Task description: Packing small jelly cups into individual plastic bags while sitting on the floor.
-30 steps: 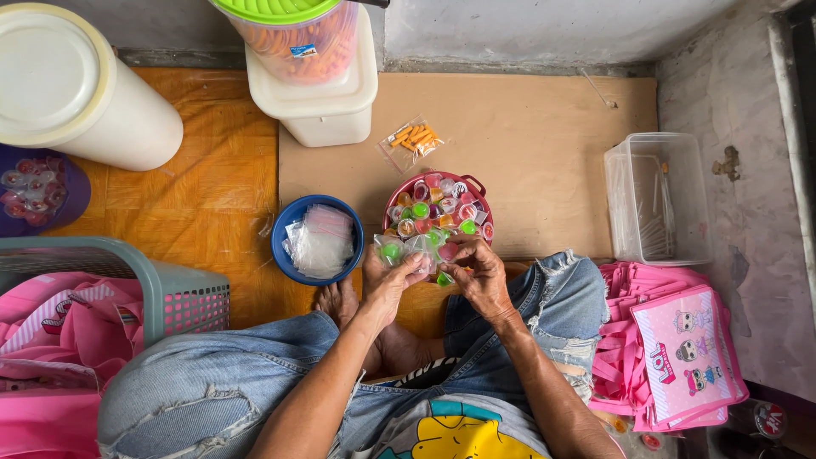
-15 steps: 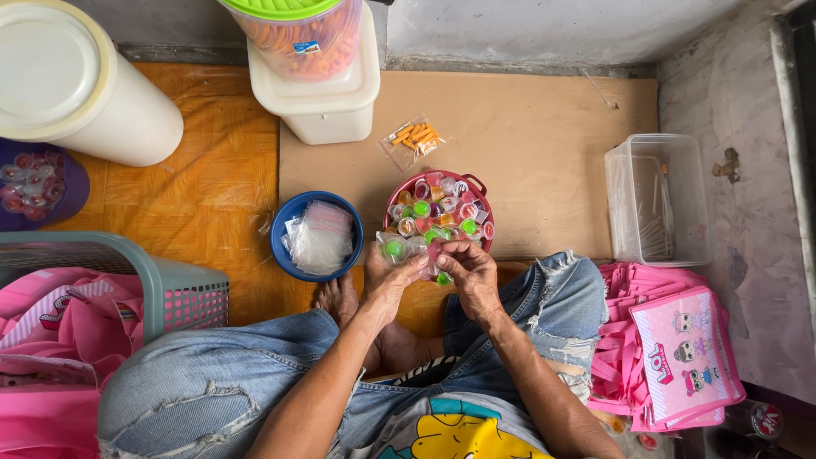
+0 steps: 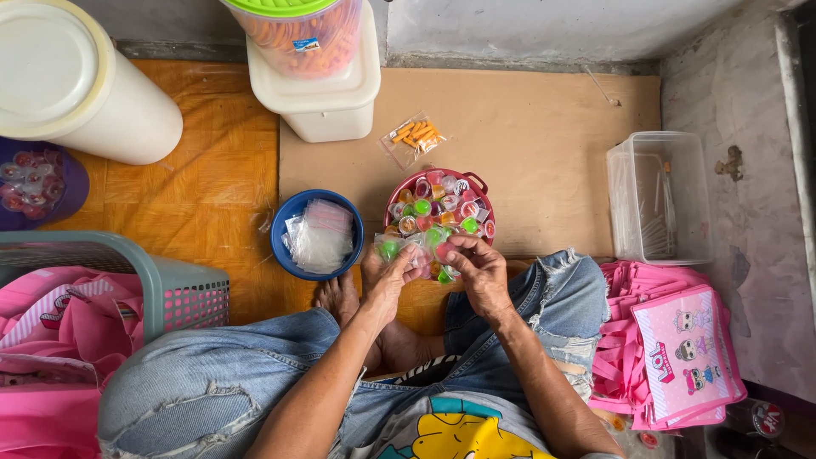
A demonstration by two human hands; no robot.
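Observation:
I sit cross-legged on the floor. My left hand (image 3: 384, 280) holds a small clear plastic bag (image 3: 395, 248) with a green jelly cup inside. My right hand (image 3: 478, 270) pinches a jelly cup at the bag's mouth, fingers closed on it. Just beyond both hands stands a red bowl (image 3: 478, 184) filled with several small colourful jelly cups. A blue bowl (image 3: 286, 219) to its left holds a stack of empty clear bags. One filled clear packet of orange snacks (image 3: 413, 136) lies on the brown cardboard sheet (image 3: 544, 144) past the red bowl.
A white cylindrical tub (image 3: 76, 85) and a white box under a green-lidded jar (image 3: 316, 59) stand at the back. A clear plastic box (image 3: 661, 200) is at right, pink bags (image 3: 680, 357) at lower right, a grey basket (image 3: 127, 280) with pink bags at left, a purple bowl (image 3: 38, 183) of cups.
Both hands stay at the near rim of the red bowl; the right fingers have shifted slightly against the bag's mouth. Nothing else has moved.

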